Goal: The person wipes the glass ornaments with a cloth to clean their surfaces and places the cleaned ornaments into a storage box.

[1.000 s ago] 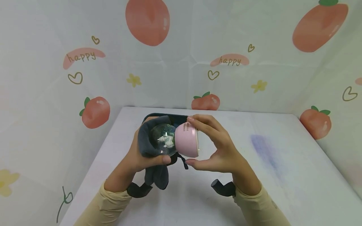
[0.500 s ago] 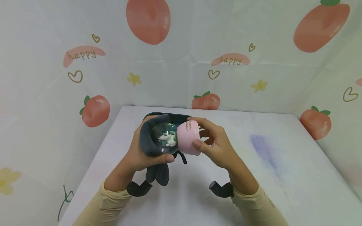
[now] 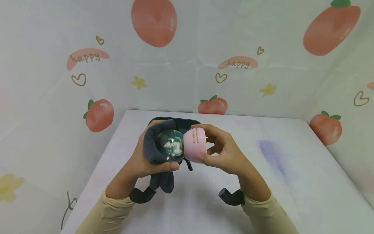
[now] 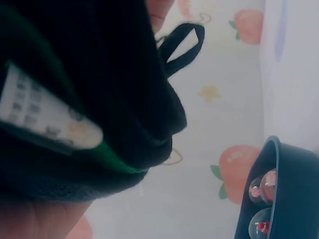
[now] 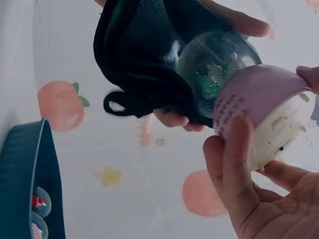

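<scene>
A snow globe with a clear dome (image 3: 173, 146) and a pink base (image 3: 195, 144) lies sideways between the two hands; a white figure and glitter show inside. My left hand (image 3: 143, 159) holds a dark grey cloth (image 3: 152, 146) wrapped round the dome's left side, its thumb along the lower edge. My right hand (image 3: 226, 151) grips the pink base by its rim, thumb below and fingers above. In the right wrist view the base's cream underside (image 5: 281, 129) faces outward. A white label (image 4: 45, 112) and a loop (image 4: 187, 47) on the cloth appear in the left wrist view.
Behind the hands stands a dark teal bin (image 3: 187, 123), partly hidden. Small globes (image 4: 261, 224) sit inside it in the left wrist view. A white table (image 3: 292, 195) lies underneath, with a fruit-print curtain (image 3: 181, 81) at the back.
My right hand has closed its thumb and fingers onto the pink base, where a second ago the thumb stood off it. The base has turned slightly, moving its printed lettering. The left hand keeps its hold.
</scene>
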Available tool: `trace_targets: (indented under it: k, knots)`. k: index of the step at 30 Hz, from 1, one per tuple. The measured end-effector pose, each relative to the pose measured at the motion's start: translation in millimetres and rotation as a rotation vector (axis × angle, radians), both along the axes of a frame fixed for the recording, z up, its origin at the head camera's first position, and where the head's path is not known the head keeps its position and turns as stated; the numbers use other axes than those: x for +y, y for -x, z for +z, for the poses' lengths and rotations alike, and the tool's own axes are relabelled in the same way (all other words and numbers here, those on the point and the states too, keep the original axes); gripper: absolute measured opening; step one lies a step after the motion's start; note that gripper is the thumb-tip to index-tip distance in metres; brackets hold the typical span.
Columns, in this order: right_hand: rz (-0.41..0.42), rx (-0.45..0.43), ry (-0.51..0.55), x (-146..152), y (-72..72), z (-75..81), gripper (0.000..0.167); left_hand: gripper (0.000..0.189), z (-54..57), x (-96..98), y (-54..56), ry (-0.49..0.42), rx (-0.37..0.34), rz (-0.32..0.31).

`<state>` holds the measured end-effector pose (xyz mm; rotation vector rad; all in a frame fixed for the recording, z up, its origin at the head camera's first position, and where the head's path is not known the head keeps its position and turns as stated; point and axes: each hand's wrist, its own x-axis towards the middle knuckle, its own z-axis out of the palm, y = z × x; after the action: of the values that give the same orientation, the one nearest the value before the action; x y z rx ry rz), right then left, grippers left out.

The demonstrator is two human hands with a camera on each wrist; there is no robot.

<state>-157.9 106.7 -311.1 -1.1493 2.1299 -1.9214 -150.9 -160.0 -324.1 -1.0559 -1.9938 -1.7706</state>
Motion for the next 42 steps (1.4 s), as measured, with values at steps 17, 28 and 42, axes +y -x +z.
trace_targets:
  k: [17, 28, 42]
  knots:
    - [0.087, 0.409, 0.06, 6, 7.1, -3.4, 0.083, 0.097, 5.7, -0.7, -0.2, 0.056, -0.048, -0.075]
    - [0.11, 0.482, 0.044, 5, 6.0, -1.6, 0.079, 0.095, -1.4, -0.4, -3.0, 0.054, 0.071, -0.014]
    - [-0.109, 0.037, -0.03, 4, -0.4, -1.9, 0.045, 0.097, -2.9, 0.5, -3.4, 0.013, 0.104, 0.006]
